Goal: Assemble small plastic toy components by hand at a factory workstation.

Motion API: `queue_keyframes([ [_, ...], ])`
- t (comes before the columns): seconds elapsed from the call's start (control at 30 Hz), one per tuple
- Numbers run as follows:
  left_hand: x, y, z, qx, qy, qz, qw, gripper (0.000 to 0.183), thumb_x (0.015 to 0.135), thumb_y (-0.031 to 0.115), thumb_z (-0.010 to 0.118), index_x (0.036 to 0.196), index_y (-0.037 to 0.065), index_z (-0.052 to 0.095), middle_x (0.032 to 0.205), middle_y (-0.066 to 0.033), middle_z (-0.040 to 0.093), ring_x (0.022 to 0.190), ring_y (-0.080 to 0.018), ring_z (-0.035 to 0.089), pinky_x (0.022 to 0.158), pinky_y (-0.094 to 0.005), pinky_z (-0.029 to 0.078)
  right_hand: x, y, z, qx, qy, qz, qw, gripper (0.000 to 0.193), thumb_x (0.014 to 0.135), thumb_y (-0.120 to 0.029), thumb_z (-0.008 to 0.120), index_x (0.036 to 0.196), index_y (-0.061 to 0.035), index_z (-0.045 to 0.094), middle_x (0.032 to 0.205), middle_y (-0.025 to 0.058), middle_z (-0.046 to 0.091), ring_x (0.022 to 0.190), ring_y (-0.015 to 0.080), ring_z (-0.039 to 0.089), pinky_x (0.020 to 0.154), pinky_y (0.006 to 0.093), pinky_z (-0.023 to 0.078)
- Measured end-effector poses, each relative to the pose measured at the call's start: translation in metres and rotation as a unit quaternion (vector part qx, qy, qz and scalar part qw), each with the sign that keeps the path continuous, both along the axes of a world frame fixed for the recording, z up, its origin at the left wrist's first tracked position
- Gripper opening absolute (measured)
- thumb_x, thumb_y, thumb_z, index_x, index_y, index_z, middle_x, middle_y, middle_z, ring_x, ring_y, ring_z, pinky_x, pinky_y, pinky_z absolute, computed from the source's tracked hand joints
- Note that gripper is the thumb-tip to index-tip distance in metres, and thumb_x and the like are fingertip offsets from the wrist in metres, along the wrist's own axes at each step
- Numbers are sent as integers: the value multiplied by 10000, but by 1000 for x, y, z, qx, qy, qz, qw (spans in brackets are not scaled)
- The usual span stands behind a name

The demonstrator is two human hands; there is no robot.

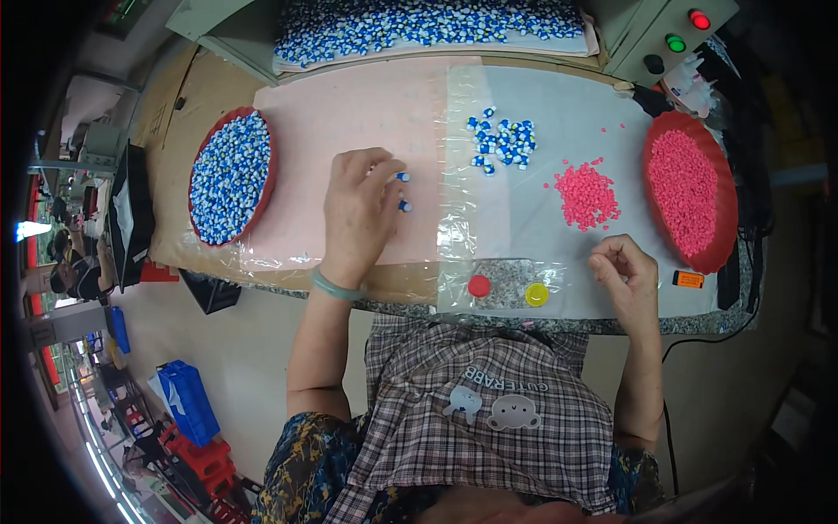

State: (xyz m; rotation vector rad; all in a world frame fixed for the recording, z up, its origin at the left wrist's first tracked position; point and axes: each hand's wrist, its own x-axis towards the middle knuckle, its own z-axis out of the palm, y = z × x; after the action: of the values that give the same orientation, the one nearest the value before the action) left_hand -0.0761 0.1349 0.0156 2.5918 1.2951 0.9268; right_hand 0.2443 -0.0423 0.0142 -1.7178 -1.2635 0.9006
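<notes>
My left hand rests on the pink sheet, fingers curled over small blue-and-white parts at its fingertips. My right hand hovers near the table's front edge, fingertips pinched together; whether something tiny sits between them I cannot tell. A loose pile of blue-and-white pieces lies on the clear plastic film, with a pile of pink pieces beside it, just above my right hand.
A red tray of blue-and-white pieces sits at the left, a red tray of pink pieces at the right. A red cap and a yellow cap lie near the front edge. A control box with buttons stands behind.
</notes>
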Motion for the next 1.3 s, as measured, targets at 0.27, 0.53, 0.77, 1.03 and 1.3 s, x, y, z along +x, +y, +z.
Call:
queue_keyframes([
  [0.27,74,16,-24,-4,-30,-194,981,262,756,-57,621,996,18,696,986,-101,645,966,-293,598,843,-393,517,8,15,-7,67,-191,-34,979,111,893,20,665,1003,27,670,899,90,647,705,154,612,641,282,487],
  [0.53,83,17,-25,-2,37,-217,975,206,795,9,701,1000,19,707,975,-105,638,936,-290,607,839,-388,522,-3,22,-21,96,-255,1,962,130,860,7,707,988,1,685,931,93,647,718,198,664,632,299,522],
  [0.77,85,11,-22,-2,41,-202,979,198,777,28,732,970,31,691,984,-95,631,941,-288,596,834,-383,511,-5,29,-27,81,-290,-25,953,112,827,-11,744,910,3,670,852,91,646,661,197,661,601,319,531],
  [1.03,81,-8,-10,-26,-46,-168,984,185,777,26,715,948,39,647,889,-93,635,855,-282,606,751,-400,508,5,29,-20,52,-298,-20,953,84,824,36,697,891,14,651,818,106,641,677,217,663,624,345,532],
  [1.3,76,-44,5,-284,-197,-164,924,154,819,-5,676,972,7,690,935,-94,711,717,-165,644,672,-280,521,11,19,-19,-22,50,-52,997,58,910,24,629,892,-1,580,844,46,650,676,126,616,593,264,497],
])
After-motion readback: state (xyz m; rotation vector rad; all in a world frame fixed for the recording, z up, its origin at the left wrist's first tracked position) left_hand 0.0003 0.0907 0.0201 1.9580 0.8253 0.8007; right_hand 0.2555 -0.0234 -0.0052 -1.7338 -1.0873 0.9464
